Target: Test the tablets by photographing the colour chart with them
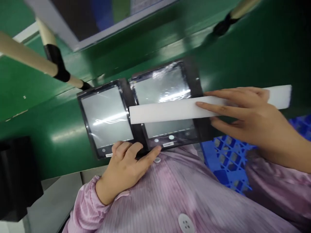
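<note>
1. I see the white foam strip [170, 111] lying crosswise over the right screen panel [162, 87], which is wrapped in film.
2. My right hand [250, 113] clamps the strip's far end, with fingers laid above and below it.
3. My left hand [123, 168] is well apart from the strip. It rests loosely curled on the near edge of the black tray [138, 129], forefinger stretched along it, gripping nothing.
4. The left screen panel [107, 116] sits beside the first in that tray.
5. The tray lies on the green table [36, 106], and a blue crate [225, 161] stands under my right wrist.
</note>
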Demonstrator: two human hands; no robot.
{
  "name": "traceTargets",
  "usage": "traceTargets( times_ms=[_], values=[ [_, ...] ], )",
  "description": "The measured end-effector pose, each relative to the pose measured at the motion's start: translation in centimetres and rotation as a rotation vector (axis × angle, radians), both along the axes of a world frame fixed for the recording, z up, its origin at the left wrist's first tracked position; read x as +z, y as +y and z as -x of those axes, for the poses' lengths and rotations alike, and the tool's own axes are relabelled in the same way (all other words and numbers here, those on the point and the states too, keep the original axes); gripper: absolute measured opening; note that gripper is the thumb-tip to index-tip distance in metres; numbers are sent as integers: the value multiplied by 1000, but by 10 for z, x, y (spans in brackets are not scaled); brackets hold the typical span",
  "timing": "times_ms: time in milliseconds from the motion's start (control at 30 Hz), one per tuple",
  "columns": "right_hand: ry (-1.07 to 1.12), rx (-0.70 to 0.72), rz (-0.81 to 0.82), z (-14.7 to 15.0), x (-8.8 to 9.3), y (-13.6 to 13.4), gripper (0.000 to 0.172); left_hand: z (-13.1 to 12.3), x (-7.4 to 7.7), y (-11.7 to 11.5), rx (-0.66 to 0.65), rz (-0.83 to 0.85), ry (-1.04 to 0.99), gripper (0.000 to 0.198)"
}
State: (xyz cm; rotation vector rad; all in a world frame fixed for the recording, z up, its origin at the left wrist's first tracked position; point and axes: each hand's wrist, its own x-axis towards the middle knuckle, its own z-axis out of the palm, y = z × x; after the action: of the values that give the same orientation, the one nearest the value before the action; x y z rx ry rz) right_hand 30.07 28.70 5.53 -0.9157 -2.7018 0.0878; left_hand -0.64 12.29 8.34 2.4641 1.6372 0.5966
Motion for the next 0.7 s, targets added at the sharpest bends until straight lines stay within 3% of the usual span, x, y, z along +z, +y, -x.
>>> traceTargets(
  times_ms=[133, 300, 433, 700],
  values=[
    [-13, -161, -32, -48, 2, -17, 28, -35, -2, 26, -117, 40, 92, 36],
    [-53, -315, -45, -95, -3, -34, 27, -52, -2, 38, -133, 61, 149, 28],
    [-34, -306, -62, -105, -7, -34, 27, -55, 0, 38, -130, 115, 222, 29],
    [-22, -255, -138, -110, -12, -23, 27, -44, 7, 27, -93, 90, 108, 28]
  ],
)
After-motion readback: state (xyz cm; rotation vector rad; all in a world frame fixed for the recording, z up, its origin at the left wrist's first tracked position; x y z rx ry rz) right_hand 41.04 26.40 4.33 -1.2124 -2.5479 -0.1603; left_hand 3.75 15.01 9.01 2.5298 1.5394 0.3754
